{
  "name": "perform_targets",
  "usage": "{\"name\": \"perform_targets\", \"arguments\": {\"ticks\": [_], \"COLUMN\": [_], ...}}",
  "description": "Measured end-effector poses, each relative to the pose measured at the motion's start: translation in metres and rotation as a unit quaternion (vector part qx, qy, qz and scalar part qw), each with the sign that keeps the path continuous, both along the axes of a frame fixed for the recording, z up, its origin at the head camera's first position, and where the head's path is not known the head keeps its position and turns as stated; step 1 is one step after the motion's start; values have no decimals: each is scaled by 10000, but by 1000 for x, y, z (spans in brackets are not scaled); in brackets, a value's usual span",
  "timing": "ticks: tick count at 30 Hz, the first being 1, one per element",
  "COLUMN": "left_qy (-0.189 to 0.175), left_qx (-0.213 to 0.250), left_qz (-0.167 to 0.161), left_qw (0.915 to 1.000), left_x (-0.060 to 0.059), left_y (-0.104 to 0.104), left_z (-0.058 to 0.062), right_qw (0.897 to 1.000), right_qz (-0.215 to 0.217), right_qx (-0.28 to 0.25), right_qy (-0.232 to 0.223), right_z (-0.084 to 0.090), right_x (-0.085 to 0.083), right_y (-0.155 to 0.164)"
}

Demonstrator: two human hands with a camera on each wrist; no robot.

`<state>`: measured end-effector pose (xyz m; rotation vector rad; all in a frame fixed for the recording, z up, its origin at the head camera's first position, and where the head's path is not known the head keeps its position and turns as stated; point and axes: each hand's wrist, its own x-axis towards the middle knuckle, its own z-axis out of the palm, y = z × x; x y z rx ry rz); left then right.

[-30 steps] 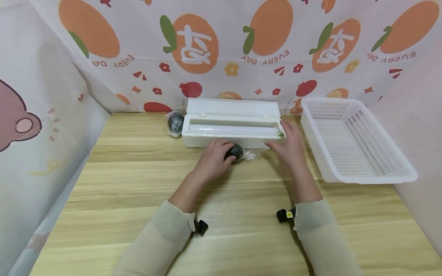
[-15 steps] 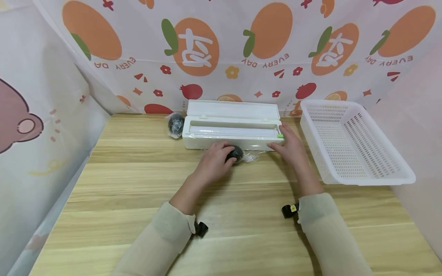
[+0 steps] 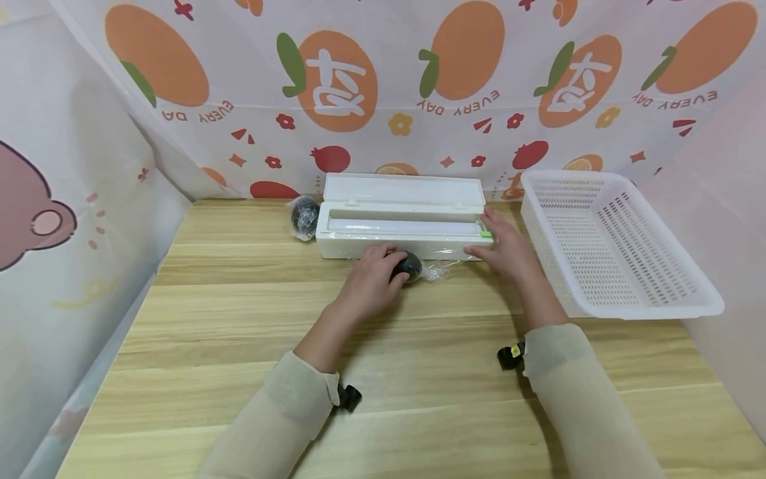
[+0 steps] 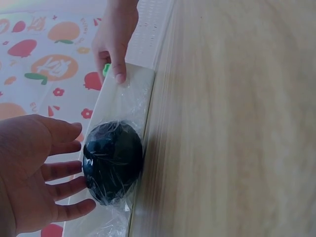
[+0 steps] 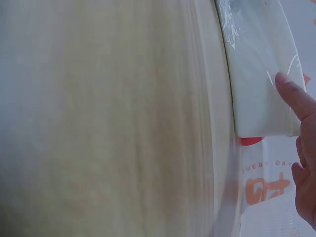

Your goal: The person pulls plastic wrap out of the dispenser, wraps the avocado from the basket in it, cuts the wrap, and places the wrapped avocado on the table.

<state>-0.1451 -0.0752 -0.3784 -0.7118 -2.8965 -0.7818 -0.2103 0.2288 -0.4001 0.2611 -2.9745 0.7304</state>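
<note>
In the head view a white cling film dispenser stands with its lid raised and a pale roll inside. A dark oval avocado lies against its front, wrapped in clear film that trails right. My left hand grips the avocado's left end, thumb and fingertips on either side; the left wrist view shows the avocado against the fingertips. My right hand holds the dispenser's right end near a green slider. The right wrist view has the thumb pressed on the front face, other fingers partly hidden.
Another film-wrapped dark avocado sits left of the dispenser. To the right stands a white perforated basket. A fruit-patterned curtain hangs close behind the wood-grain table.
My right forearm has swung slightly outward to the right while the hand stays at the dispenser's end. The left hand and the avocado have hardly moved.
</note>
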Motion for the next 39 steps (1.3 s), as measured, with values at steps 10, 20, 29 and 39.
{"name": "perform_targets", "arguments": {"ticks": [10,20,29,39], "left_qy": [13,583,752,347], "left_qx": [65,212,-749,-1203], "left_qz": [-67,-263,-846,-1308], "left_qw": [10000,9977,9907,9835], "left_x": [-3,-12,-30,-65], "left_y": [4,3,46,106], "left_z": [3,20,51,52], "right_qw": [9997,9986,9976,9976], "right_qz": [151,305,412,407], "right_qx": [102,174,448,309], "right_qy": [169,400,335,471], "right_z": [1,6,8,-1], "right_x": [-5,-13,-13,-10], "right_y": [12,15,15,11]}}
